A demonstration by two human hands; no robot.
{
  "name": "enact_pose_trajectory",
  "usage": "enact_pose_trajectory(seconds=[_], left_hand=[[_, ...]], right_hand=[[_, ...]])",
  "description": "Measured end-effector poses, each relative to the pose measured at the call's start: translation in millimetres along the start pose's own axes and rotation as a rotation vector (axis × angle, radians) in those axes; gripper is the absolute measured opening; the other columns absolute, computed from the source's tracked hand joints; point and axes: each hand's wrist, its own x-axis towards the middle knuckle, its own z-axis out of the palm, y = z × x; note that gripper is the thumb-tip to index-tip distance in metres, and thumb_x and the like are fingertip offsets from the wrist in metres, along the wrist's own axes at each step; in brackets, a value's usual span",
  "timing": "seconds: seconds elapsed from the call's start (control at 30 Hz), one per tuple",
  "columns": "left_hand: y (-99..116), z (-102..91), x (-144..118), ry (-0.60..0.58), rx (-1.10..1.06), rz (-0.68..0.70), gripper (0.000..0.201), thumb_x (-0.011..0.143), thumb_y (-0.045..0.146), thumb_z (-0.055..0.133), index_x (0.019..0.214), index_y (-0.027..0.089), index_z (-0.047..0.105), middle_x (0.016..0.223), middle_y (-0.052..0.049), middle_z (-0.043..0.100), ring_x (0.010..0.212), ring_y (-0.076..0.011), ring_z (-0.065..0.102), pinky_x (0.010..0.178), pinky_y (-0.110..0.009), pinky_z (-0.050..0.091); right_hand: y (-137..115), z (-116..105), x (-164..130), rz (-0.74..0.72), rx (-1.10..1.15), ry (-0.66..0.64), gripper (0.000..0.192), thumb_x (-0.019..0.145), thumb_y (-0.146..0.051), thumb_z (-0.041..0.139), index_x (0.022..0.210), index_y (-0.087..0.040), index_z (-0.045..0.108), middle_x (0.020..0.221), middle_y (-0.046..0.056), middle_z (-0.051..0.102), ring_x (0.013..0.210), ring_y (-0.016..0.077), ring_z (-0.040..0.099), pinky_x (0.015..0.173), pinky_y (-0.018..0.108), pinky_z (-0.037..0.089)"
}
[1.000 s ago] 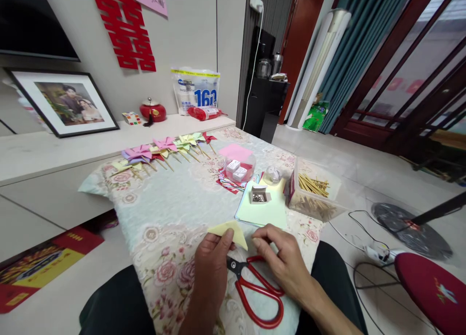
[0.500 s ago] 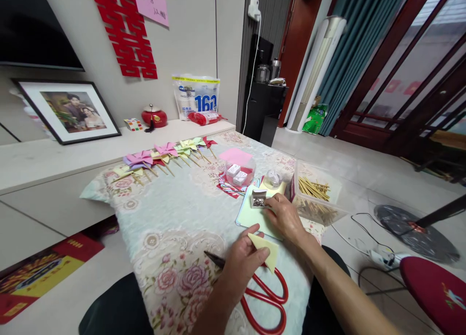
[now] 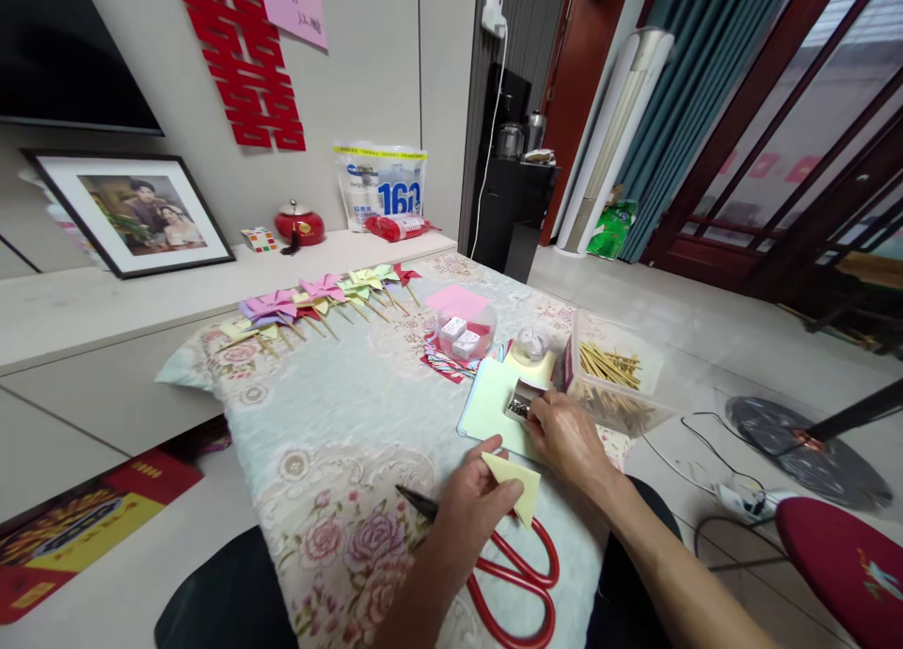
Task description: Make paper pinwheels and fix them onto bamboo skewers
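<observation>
The left hand has a narrow grip, thumb over fingers, on a folded yellow paper, which hangs above the red-handled scissors just as it did half a second ago. The change is at the right hand: its fingers are at the small open box of metal bits, which has shifted slightly towards the person and right and turned on the green paper sheets. Whether that grip pinches the box or a metal bit cannot be told, as the fingertips are hidden. So the folded paper seems to wait, unworked, during the reach. Farther out on the desk, finished pinwheels lie unmoved.
</observation>
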Motion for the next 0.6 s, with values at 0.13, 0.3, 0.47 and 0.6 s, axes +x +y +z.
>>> enact_pose_trajectory(seconds=[0.13, 0.3, 0.47, 0.6], left_hand=[[0, -2.9, -1, -0.003, -0.104, 0.048, 0.057, 0.065, 0.025, 0.081, 0.118, 0.008, 0.066, 0.103, -0.014, 0.075, 0.089, -0.0233, 0.069, 0.079, -0.032, 0.053], [11, -10.7, -8, 0.057, -0.387, 0.170, 0.026, 0.064, 0.030, 0.085, 0.083, 0.015, 0.073, 0.078, -0.004, 0.074, 0.075, -0.0170, 0.066, 0.074, -0.028, 0.053], [17, -20.2, -11, 0.073, -0.535, 0.188, 0.022, 0.067, 0.027, 0.085, 0.082, 0.017, 0.073, 0.084, -0.004, 0.073, 0.076, -0.0151, 0.065, 0.072, -0.026, 0.053], [18, -23.3, -13, 0.059, -0.595, 0.204, 0.018, 0.068, 0.026, 0.084, 0.078, 0.017, 0.072, 0.084, -0.003, 0.072, 0.077, -0.0141, 0.064, 0.072, -0.024, 0.053]], right_hand=[[-5, -13, -20, 0.008, 0.126, 0.036, 0.010, 0.090, -0.018, 0.053, 0.086, -0.016, 0.063, 0.088, 0.008, 0.064, 0.081, 0.0218, 0.060, 0.068, 0.029, 0.038], [-30, -24, -69, -0.167, 0.486, -0.270, 0.014, 0.090, -0.014, 0.049, 0.084, -0.020, 0.060, 0.082, 0.002, 0.064, 0.074, 0.0162, 0.060, 0.068, 0.025, 0.043], [-54, -15, -108, -0.175, 0.487, -0.400, 0.036, 0.080, -0.013, 0.059, 0.115, -0.020, 0.061, 0.112, 0.011, 0.063, 0.101, 0.0248, 0.061, 0.088, 0.034, 0.049], [-61, -13, -111, -0.145, 0.411, -0.462, 0.045, 0.079, -0.007, 0.052, 0.122, -0.017, 0.060, 0.115, 0.016, 0.063, 0.104, 0.0278, 0.064, 0.090, 0.037, 0.052]])
